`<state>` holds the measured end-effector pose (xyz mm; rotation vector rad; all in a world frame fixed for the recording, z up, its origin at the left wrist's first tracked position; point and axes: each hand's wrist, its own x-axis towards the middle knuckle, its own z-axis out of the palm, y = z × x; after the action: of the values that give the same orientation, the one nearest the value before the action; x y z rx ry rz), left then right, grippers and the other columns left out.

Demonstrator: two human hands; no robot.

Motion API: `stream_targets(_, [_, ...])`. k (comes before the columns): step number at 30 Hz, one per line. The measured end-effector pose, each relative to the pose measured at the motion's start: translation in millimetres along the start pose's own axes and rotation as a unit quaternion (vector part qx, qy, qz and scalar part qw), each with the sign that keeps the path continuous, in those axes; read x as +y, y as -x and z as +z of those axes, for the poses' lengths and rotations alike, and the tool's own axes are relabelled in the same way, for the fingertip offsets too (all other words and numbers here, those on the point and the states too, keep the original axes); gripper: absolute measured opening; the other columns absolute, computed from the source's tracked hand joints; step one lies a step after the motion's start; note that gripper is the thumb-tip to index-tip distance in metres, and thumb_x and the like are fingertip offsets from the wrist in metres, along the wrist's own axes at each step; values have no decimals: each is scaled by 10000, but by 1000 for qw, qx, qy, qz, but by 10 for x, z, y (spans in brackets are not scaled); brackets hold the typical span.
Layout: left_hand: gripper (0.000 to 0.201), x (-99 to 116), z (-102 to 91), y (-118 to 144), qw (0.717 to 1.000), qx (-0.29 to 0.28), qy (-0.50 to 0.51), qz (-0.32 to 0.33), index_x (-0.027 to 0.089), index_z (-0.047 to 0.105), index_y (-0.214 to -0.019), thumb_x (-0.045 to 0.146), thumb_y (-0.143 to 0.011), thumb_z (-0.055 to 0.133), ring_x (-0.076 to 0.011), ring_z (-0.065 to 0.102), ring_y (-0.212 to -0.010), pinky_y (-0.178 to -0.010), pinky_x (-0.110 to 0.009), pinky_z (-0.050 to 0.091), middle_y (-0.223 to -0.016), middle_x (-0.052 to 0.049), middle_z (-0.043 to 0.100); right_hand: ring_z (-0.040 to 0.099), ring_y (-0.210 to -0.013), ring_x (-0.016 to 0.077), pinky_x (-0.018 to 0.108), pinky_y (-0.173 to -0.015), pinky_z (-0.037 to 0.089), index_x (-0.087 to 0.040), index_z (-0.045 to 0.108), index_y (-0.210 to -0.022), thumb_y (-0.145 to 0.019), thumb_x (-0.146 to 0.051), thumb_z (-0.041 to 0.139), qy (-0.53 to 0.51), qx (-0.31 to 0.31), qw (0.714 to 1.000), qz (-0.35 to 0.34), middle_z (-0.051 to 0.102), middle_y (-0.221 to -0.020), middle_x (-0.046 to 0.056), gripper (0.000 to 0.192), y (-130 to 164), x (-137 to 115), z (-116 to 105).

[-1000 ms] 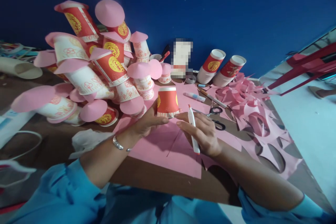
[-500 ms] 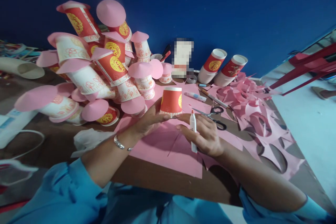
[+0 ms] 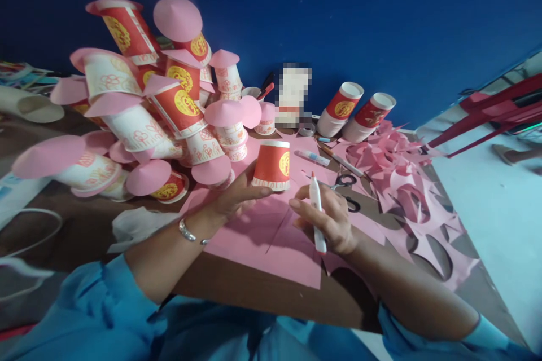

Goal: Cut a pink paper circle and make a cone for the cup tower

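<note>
Head view: brown table point(image 3: 262, 287) against blue wall point(image 3: 381, 11); left fingers point(image 3: 254, 193) grip upturned cup point(image 3: 272, 164); right fingers point(image 3: 305, 208) clasp glue pen point(image 3: 316, 211).

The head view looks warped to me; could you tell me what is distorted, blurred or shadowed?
Head view: table edge and floor bow toward the corners; a pixelated block sits by the wall; the left hand casts a soft shadow on the pink paper; the red cup looks fairly sharp.

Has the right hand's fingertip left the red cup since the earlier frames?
Yes. The right hand, holding the glue pen, drew back from the red cup, toward the scissors.
</note>
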<state>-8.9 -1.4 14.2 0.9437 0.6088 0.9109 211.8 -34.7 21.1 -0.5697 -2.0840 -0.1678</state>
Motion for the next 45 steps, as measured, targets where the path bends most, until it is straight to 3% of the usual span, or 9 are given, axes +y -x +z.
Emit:
stream_targets(4, [631, -13, -27, -17, 1000, -12, 18, 7, 282, 632, -1327, 304, -749, 884, -309, 685, -1161, -1094, -522, 496, -1182, -70, 738, 644, -795, 206, 336, -645, 580, -263, 559, -1489, -1081, -512, 412, -12, 28, 996, 86, 609, -935, 68, 499, 0, -3, 0])
stream_targets(7, [576, -37, -42, -20, 999, -20, 39, 10, 251, 653, -1282, 312, -753, 870, -304, 702, -1146, -1110, -532, 494, -1159, -81, 749, 669, -819, 204, 346, -675, 599, -248, 564, -1470, -1078, -525, 416, -60, 32, 990, 125, 624, -958, 71, 502, -27, -14, 9])
stream_targets(12, [529, -52, -39, -20, 998, -19, 53, 15, 257, 659, -1230, 257, -738, 854, -269, 718, -1067, -1034, -488, 542, -1022, -32, 749, 714, -929, 239, 380, -764, 621, -182, 557, -1397, -1064, -462, 500, -107, 23, 989, 100, 710, -970, 103, 438, -79, -80, 9])
stream_targets(17, [422, -16, -43, -29, 1000, -28, 1, 11, 233, 690, -1135, 283, -746, 845, -252, 695, -960, -934, -453, 555, -901, -28, 717, 739, -927, 225, 346, -744, 630, -162, 587, -1335, -1054, -421, 539, -62, 1, 998, 33, 740, -1015, 118, 385, -60, -153, -5])
stream_targets(22, [616, -4, -27, -26, 999, -28, -24, 8, 249, 633, -1263, 259, -705, 894, -272, 621, -1176, -1031, -433, 479, -1096, -50, 709, 746, -901, 215, 334, -728, 631, -144, 606, -1296, -1038, -404, 576, -61, -1, 998, 22, 745, -992, 114, 368, -33, -133, 6])
stream_targets(27, [722, -46, -28, -30, 999, -4, -37, 17, 245, 564, -1352, 292, -717, 905, -282, 601, -1198, -1020, -419, 465, -1280, -86, 648, 751, -874, 201, 310, -739, 623, -159, 617, -1217, -983, -250, 657, -60, 14, 997, 43, 746, -933, 90, 255, -44, -115, 29])
stream_targets(34, [726, -103, -58, -55, 998, 11, -53, 35, 235, 544, -1313, 323, -700, 922, -271, 598, -1147, -993, -415, 458, -1228, -80, 640, 733, -795, 193, 293, -679, 611, -146, 602, -1124, -961, -192, 633, -65, 17, 997, 42, 727, -856, 83, 172, -54, -84, 56])
stream_targets(45, [780, -147, -70, -69, 991, 44, -117, 51, 237, 533, -1332, 332, -677, 945, -285, 580, -1186, -1001, -408, 462, -1256, -75, 627, 731, -824, 191, 300, -698, 615, -161, 611, -1173, -977, -196, 620, -62, -11, 997, 46, 725, -901, 75, 200, -16, -72, 87])
